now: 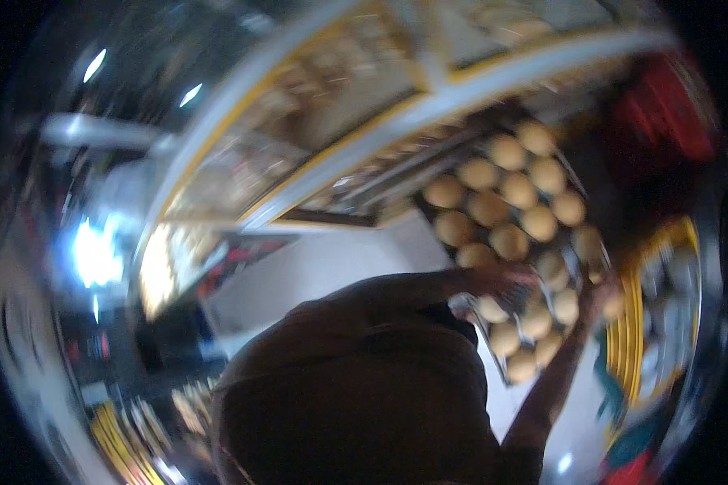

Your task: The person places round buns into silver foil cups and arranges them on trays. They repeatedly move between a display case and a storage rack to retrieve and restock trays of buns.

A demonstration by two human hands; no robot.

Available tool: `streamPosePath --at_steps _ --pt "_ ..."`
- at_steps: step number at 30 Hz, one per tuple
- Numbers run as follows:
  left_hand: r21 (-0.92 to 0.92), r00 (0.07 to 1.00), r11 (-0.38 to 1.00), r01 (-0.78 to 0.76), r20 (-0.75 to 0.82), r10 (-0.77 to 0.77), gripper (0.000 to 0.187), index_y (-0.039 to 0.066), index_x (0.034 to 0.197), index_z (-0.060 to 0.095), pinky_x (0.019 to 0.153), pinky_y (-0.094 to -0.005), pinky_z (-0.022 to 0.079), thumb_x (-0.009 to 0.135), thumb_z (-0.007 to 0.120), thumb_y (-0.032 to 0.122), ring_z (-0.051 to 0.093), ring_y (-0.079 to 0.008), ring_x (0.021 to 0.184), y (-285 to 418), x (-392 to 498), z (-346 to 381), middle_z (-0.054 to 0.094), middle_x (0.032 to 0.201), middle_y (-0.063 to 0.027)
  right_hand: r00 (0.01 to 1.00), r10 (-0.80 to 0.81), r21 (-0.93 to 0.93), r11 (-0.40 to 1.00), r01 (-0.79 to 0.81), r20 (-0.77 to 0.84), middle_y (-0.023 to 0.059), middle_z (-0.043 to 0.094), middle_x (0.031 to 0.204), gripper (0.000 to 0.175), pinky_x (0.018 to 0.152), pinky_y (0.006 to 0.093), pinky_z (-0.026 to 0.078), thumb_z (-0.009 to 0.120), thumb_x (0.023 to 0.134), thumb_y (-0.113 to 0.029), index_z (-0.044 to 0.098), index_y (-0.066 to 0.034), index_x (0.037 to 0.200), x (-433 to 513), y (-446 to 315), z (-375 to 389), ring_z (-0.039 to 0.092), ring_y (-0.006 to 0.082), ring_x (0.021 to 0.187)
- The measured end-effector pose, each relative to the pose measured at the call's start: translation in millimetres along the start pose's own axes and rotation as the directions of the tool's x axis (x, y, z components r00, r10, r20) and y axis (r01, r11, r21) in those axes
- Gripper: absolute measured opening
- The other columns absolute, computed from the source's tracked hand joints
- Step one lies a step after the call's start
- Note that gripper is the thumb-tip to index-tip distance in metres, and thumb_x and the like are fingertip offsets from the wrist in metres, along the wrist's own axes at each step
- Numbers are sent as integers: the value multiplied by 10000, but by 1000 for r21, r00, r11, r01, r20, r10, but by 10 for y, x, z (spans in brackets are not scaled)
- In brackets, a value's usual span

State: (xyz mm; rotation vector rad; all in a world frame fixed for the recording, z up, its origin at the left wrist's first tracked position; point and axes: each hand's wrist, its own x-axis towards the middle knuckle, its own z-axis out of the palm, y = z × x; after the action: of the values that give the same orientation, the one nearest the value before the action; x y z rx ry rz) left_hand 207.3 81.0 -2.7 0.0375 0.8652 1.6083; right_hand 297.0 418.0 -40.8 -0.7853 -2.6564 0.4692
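Note:
Round golden-brown buns [519, 190] sit in rows on a dark baking tray [440, 233], which lies slantwise at the right of the head view. My left hand [512, 277] reaches over the near half of the tray. Beside its fingers are pale, shiny strips that look metallic, but blur hides what they are and whether I hold them. At the tray's right edge is my right hand [597, 297], close to a single bun [613, 306]. Its fingers are too dark and blurred to show a grip.
A display case with yellow-edged, pale frames [364, 145] and baked goods inside runs along the far side. Stacked yellow trays [625, 339] stand at the right, below a red crate [667, 112]. A pale surface [340, 254] lies left of the tray. A bright light [97, 254] glares at left.

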Motion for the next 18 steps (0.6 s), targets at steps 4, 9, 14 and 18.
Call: streamPosePath --at_steps 4,9,14,18 --pt "-47 972 971 -236 -10 236 554 84 1445 497 896 -476 648 1016 709 363 627 -268 1221 -105 19 59 595 1306 -127 942 -170 -235 941 243 290 227 509 1554 964 1157 567 413 774 865 -611 438 -71 1590 587 -422 453 502 482 1370" --pt "-34 985 996 -82 -153 76 900 141 1580 329 901 -587 638 895 830 443 611 -353 1257 530 -443 293 486 1505 -154 938 -125 -54 987 150 323 231 469 1586 900 1196 576 364 700 939 -608 395 -91 1611 768 638 900 440 427 1454" --pt "34 945 990 -134 -296 138 1043 146 1614 294 953 -656 589 828 861 532 541 -378 1366 400 -279 123 425 1599 -157 840 -1 706 542 -456 543 223 444 1589 776 1224 518 338 568 1048 -519 335 -72 1637 465 -391 45 418 355 1474" --pt "228 968 966 -125 -186 169 933 115 1590 365 1064 -602 525 871 811 509 536 -362 1372 391 -9 187 444 1595 -173 716 -149 623 630 -463 682 173 443 1604 799 1239 478 335 706 956 -350 365 -72 1624 -187 -1017 -535 404 312 1489"
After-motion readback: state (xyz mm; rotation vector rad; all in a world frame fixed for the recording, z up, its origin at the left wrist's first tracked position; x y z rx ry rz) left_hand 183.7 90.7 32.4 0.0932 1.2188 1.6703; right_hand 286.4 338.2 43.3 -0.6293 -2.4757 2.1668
